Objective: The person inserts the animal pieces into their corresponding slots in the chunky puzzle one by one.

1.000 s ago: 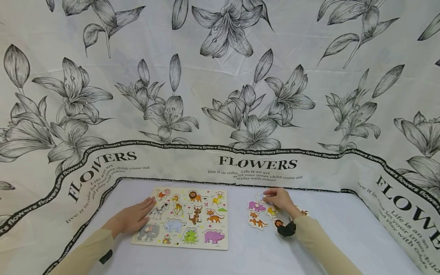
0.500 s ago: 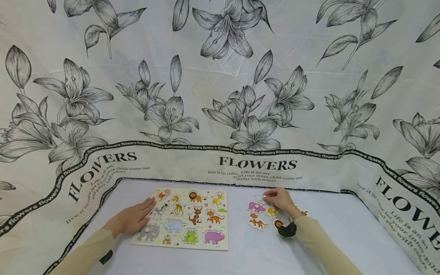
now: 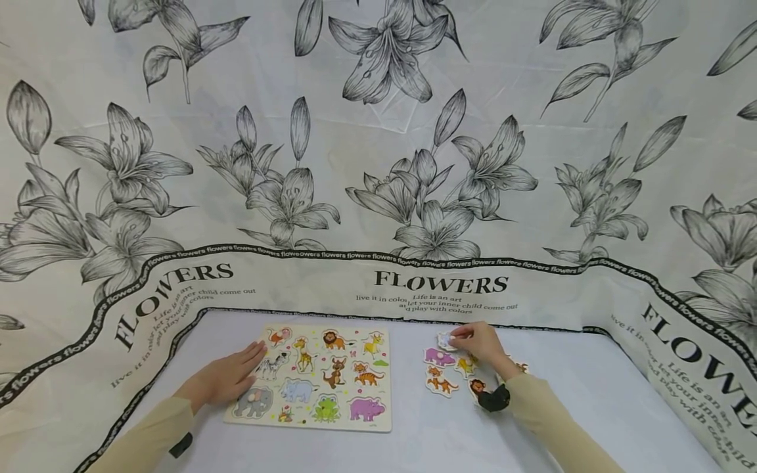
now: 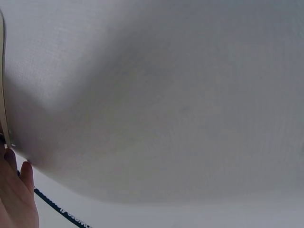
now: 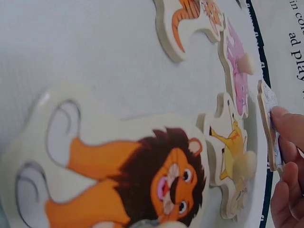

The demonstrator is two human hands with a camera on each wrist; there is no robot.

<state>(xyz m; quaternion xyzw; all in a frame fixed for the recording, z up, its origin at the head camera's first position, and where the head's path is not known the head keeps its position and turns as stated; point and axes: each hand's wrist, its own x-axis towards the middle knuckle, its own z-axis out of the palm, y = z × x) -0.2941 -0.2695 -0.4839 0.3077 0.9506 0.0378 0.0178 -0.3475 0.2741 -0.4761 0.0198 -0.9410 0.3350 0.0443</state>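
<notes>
My left hand (image 3: 232, 373) lies with straight fingers on the left edge of a wooden animal puzzle board (image 3: 349, 348). In the left wrist view only its fingers (image 4: 27, 176) show, at the lower left beside the board's edge. Over on the right, my right hand (image 3: 480, 343) pinches a pale blue puzzle piece (image 5: 269, 126) between thumb and fingers. That piece is tilted and raised off the table in the right wrist view; its picture is mostly hidden. Close below it lie a purple hippo piece (image 3: 439, 357) and a yellow animal piece (image 5: 232, 147), both with round knobs.
A tiger piece (image 3: 441, 381) and a lion piece (image 5: 142, 175) lie nearer me, the lion partly behind the black wrist strap (image 3: 493, 397) in the head view. Another piece (image 3: 522, 369) shows past the right wrist. Behind the white table (image 3: 414, 447) hangs a flower-printed cloth (image 3: 331, 263).
The pale blue piece has come up slightly in my right hand and more of it shows. My left hand stays on the board. The head view has shifted a little.
</notes>
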